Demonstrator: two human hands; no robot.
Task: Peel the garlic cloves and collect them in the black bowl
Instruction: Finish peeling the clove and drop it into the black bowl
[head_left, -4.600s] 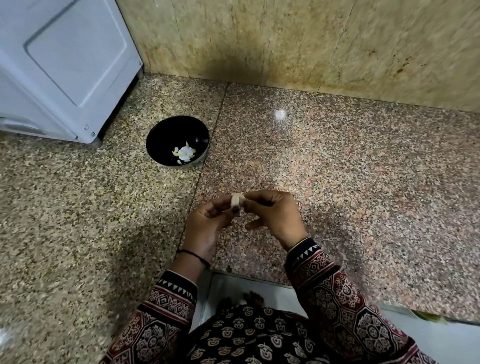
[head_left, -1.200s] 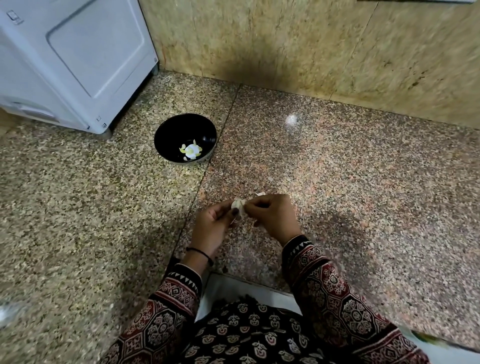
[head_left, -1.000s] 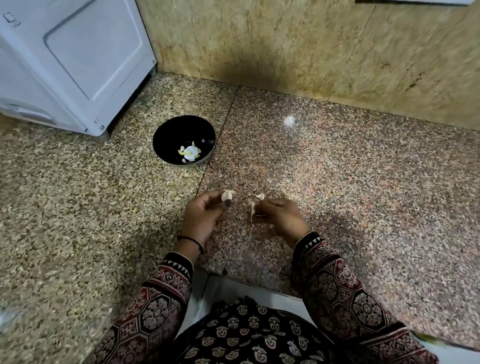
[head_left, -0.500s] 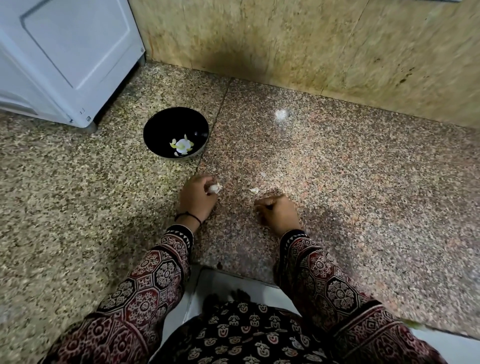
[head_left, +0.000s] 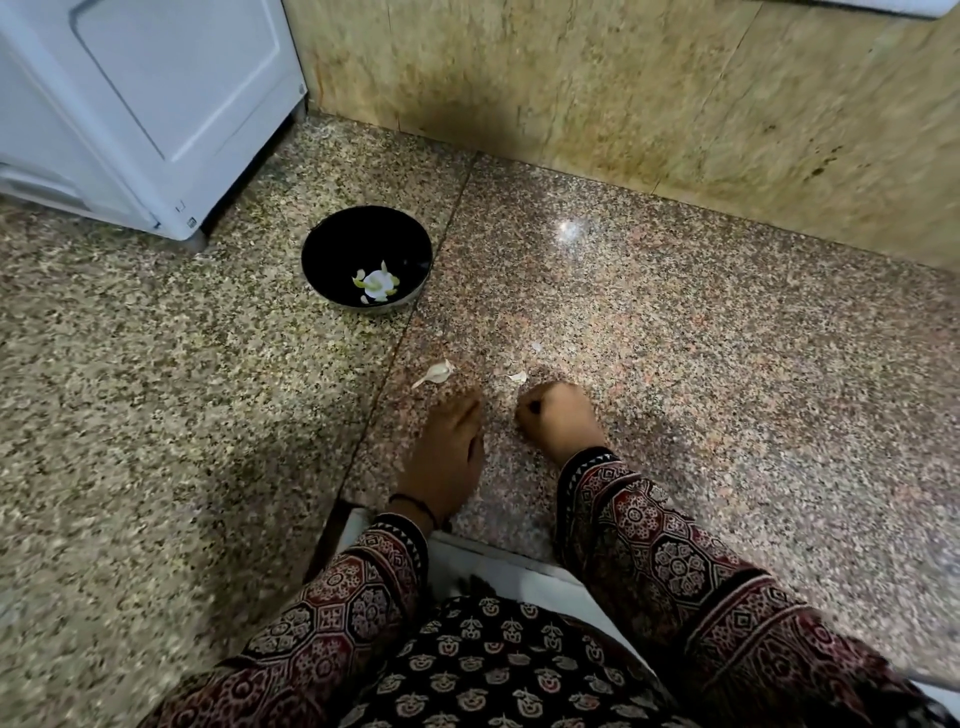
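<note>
The black bowl (head_left: 322, 249) stands on the speckled granite surface at the upper left and holds a few peeled garlic cloves (head_left: 376, 283). A garlic clove (head_left: 436, 373) with a strip of skin trailing from it lies on the granite just beyond my left hand (head_left: 447, 447). That hand lies flat with its fingers stretched toward the clove and holds nothing. My right hand (head_left: 558, 415) rests beside it with its fingers curled under, and nothing shows in it. A scrap of garlic skin (head_left: 517, 376) lies just in front of its knuckles.
A white appliance (head_left: 156, 104) stands at the back left, close behind the bowl. A beige stone wall (head_left: 623, 93) runs along the back. A smaller skin flake (head_left: 536, 345) lies further out. A white edge (head_left: 519, 571) runs under my wrists.
My hands pulled apart from the clove they worked on together. The left hand set the clove down on the granite and drew back; the right dropped a skin scrap and stayed low.
</note>
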